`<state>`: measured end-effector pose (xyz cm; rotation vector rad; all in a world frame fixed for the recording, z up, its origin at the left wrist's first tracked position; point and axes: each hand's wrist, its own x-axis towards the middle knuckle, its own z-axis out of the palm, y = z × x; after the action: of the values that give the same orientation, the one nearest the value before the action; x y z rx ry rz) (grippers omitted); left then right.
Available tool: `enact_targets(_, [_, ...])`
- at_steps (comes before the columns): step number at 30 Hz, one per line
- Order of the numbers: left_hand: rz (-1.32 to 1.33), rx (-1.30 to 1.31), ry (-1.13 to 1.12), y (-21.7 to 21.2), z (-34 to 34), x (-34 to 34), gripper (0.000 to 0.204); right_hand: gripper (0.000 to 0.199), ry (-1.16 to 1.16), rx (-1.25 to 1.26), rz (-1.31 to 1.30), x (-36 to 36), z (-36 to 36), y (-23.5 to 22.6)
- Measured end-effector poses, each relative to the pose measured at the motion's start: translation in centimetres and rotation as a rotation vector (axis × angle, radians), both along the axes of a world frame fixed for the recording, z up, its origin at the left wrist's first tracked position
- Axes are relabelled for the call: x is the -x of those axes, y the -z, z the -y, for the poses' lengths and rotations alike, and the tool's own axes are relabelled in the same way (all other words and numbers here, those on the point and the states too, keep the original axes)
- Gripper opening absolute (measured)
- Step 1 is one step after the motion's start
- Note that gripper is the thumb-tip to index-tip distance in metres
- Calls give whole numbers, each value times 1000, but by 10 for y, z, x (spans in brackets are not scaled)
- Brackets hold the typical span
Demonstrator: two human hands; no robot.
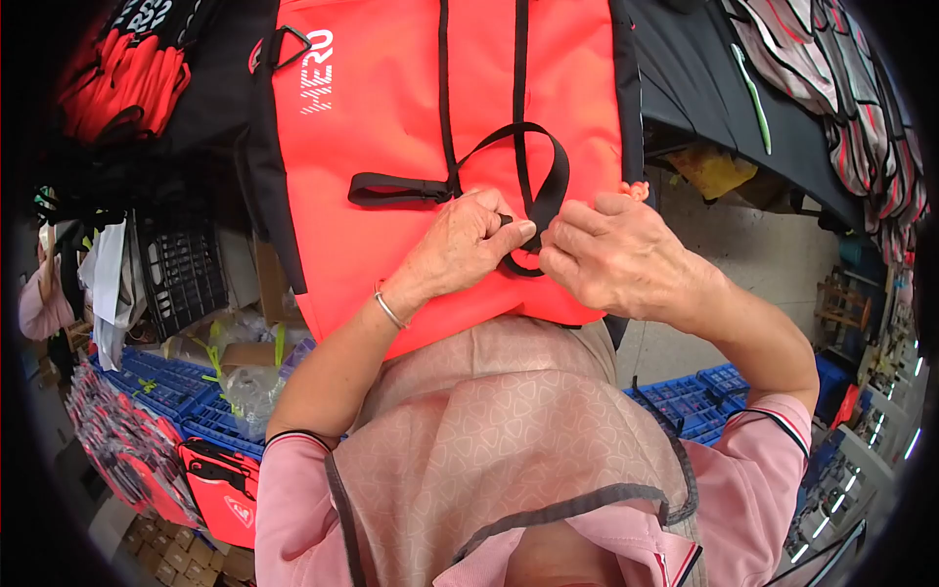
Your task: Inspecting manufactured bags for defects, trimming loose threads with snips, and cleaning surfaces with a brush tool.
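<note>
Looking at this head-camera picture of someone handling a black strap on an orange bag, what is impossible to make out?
- Head view: the end of the black strap is hidden under the left hand and right hand, so each grip is unclear.
- The orange bag is cut off by the top edge; its lower edge is hidden behind the hands and apron.
- Shelf items at far right are too small.

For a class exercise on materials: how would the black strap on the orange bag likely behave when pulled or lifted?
The black strap probably flops: it loops and folds between the left hand and right hand. It looks thin and flat, so likely light. Stitched to the orange bag, it would probably tug the fabric along.
</note>
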<state>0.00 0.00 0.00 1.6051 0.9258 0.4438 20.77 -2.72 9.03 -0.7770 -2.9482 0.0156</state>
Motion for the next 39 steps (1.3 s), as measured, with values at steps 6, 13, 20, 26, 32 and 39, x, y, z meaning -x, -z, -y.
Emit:
enact_targets(6, [73,100,-8,3,4,0,44,17,73,-6,-72,-5,8,-3])
enact_targets(13, [74,89,2,4,1,0,47,17,138,133,34,-11,6,-15])
enact_targets(20, [80,133,-47,9,3,4,40,52,747,488,-504,-21,3,4])
enact_targets(26, [264,235,-1,-7,11,3,25,51,586,1174,-885,18,23,15])
enact_targets(32, [172,-284,79,10,17,6,22,31,244,814,-372,20,74,16])
enact_targets(39, [202,-455,-9,10,20,-1,25,37,862,501,-750,-6,83,23])
